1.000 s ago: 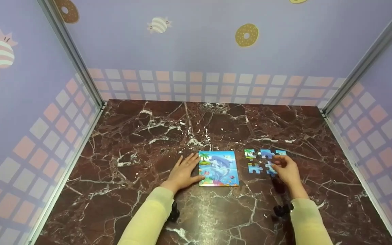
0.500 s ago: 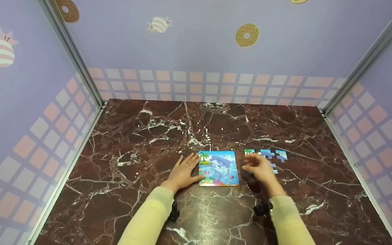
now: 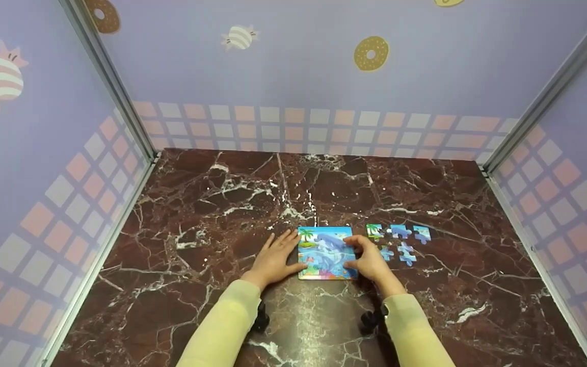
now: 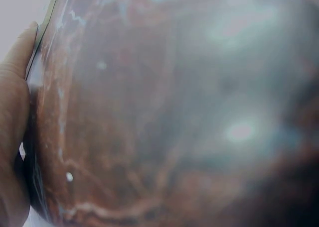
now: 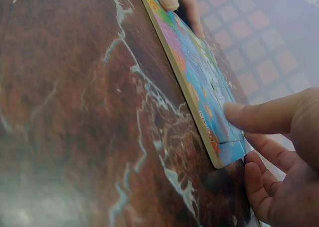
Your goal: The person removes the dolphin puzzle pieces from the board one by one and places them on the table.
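Note:
A flat jigsaw board (image 3: 326, 255) with a dolphin picture lies on the marble table. My left hand (image 3: 273, 257) rests at its left edge with straight fingers, the thumb touching the lower left corner. Only part of that hand (image 4: 15, 122) shows in the left wrist view. At the right side of the board is my right hand (image 3: 372, 260), thumb and index finger spread apart over the picture. In the right wrist view, the thumb (image 5: 259, 116) touches the board (image 5: 204, 92) near its corner, while the other fingers bend beyond the edge.
Several loose puzzle pieces lie right of the board, among them a palm tree piece (image 3: 374, 231), a dolphin piece (image 3: 399, 231) and a corner piece (image 3: 422, 233). Patterned walls (image 3: 293, 66) enclose the table (image 3: 212, 204) at the back and sides.
My right hand has moved left from the loose pieces to the right side of the board, uncovering the pieces. The left hand and the board have stayed in place.

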Demonstrator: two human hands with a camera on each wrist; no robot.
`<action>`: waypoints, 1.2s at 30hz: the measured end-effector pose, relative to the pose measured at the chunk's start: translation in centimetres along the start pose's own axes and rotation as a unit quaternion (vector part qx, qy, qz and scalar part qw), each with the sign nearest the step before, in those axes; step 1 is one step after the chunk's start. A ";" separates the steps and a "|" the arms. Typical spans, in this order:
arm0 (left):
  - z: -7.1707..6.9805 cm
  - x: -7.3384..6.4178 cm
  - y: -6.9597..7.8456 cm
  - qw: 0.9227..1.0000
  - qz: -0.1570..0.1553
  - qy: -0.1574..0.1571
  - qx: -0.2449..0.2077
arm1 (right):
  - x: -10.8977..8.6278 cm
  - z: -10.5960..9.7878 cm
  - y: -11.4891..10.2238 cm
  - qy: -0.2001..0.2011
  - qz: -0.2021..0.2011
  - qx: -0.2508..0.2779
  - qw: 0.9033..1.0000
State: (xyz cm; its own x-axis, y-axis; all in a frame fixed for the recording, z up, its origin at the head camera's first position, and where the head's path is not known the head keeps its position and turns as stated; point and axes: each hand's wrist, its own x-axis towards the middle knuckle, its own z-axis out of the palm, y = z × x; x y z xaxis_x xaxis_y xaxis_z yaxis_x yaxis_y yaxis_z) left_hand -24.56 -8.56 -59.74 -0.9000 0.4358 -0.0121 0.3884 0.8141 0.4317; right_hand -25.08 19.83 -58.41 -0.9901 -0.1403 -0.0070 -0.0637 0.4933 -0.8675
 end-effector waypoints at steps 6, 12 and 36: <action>-0.1 0.0 0.1 1.000 0.000 -0.001 0.001 | 0.2 -0.1 -0.1 -0.026 -0.005 -0.035 0.999; 0.0 0.1 0.0 1.000 -0.003 -0.005 0.002 | 1.0 -0.5 -0.2 -0.061 -0.028 -0.081 0.994; 0.1 0.1 0.0 1.000 0.001 -0.003 -0.004 | -0.2 -0.4 0.6 -0.055 -0.063 -0.068 0.994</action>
State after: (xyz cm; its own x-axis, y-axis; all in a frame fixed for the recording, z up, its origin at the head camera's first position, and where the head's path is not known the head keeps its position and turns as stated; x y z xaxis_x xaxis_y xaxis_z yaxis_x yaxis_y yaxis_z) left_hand -24.62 -8.51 -59.85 -0.8983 0.4390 -0.0166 0.3881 0.8108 0.4381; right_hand -24.97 20.46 -58.75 -0.9540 -0.2977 0.0356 -0.2094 0.5765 -0.7898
